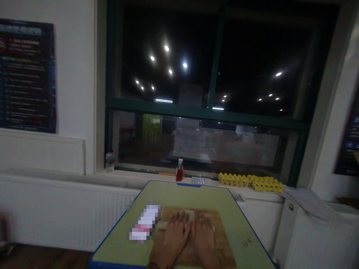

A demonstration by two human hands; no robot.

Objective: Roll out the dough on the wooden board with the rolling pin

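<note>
My left hand lies palm down on a wooden board, fingers stretched forward. Beside it my right hand rests palm down as well, its fingers extended, and the two thumbs nearly meet. Under both hands is a pale, flat piece, perhaps cloth or dough; I cannot tell which. Its edges show left of my left hand, between the fingertips and just right of my right hand. My palms hide most of it.
The board is on a green-topped desk with blue edging. A blurred-out white and pink item lies left of the board. On the windowsill stand a red sauce bottle, a clear bottle and yellow egg trays. A radiator runs along the wall.
</note>
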